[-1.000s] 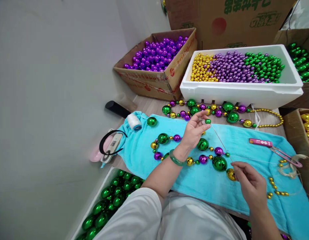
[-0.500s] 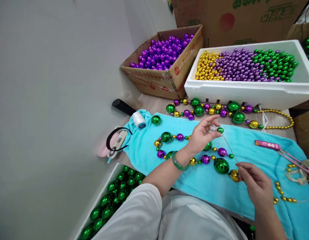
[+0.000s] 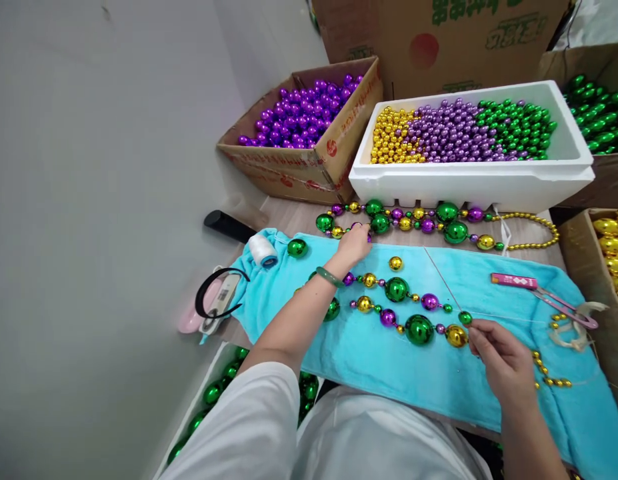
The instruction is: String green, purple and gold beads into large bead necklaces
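Observation:
My left hand (image 3: 355,244) reaches to the back edge of the blue towel (image 3: 489,380), fingers bunched over a purple bead (image 3: 369,238) beside a finished-looking strand. Its fingertips are partly hidden. My right hand (image 3: 501,353) pinches the lower end of a long thin needle (image 3: 441,279), whose free tip points up and left. A small green bead (image 3: 465,318) sits low on the needle, against the fingers. A beaded strand (image 3: 419,329) of green, gold and purple lies looped on the towel. Near it rests a loose gold bead (image 3: 395,263).
Behind stand a carton of purple beads (image 3: 316,157) and a white foam box (image 3: 473,183) holding gold, purple and green beads. A beaded necklace (image 3: 456,232) lies before the box. Scissors (image 3: 563,308) are at right, a thread spool (image 3: 263,251) and large green bead (image 3: 297,248) at left.
My left hand has left the needle's tip and moved left to the purple beads. The green bead has slid down the needle to my right hand. The view has shifted right.

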### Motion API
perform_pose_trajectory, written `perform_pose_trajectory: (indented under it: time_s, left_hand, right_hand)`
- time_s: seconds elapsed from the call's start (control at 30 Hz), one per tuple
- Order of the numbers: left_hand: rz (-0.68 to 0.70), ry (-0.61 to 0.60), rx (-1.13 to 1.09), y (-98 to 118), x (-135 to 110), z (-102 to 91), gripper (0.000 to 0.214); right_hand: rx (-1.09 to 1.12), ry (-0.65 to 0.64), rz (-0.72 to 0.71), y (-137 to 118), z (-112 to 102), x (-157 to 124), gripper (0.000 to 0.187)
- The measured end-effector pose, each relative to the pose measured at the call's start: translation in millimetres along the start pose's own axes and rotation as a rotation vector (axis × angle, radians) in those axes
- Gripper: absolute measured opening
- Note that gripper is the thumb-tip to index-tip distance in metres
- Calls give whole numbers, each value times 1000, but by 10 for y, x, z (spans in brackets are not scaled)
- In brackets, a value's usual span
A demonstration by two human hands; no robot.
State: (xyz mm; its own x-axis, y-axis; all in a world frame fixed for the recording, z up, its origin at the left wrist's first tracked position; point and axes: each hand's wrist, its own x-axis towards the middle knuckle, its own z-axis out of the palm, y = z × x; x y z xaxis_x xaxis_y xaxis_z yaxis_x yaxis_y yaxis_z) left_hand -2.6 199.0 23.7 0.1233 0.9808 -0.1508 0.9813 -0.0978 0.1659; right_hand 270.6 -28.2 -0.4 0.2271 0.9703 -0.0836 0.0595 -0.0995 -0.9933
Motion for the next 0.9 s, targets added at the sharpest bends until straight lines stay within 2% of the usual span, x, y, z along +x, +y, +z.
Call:
perform_pose_trajectory:
  time_s: [0.07,0.13,0.23,0.3,0.43,0.53,0.9]
  left_hand:
    - [64,83,-139,108,-78,-59,43]
    - [159,139,-392,248,-182,-118,41]
    - [282,134,-722,474,-370,-179,38]
    - [343,161,-798,601,-487,-201,38]
    - [420,257,-778,742,-624,-225,36]
    - [445,286,-758,784,-657,-226,36]
    - [497,388,-564,793,-708,-190,34]
  right_hand:
    - [-38,-15,-9,15,-1,1,17]
    - [-65,-33,-10,18,-7,-2,17]
    - [-84,-47,-10,-1,-17,-13,17]
    - [-99,-52,-16,-21,-17,-22,18]
    - [-123,-41,-29,-54,-7,-40,19]
    - [-132,-32,-32,-48,-11,-50,20]
    - [-160,-13,-59,-35,-32,-49,18]
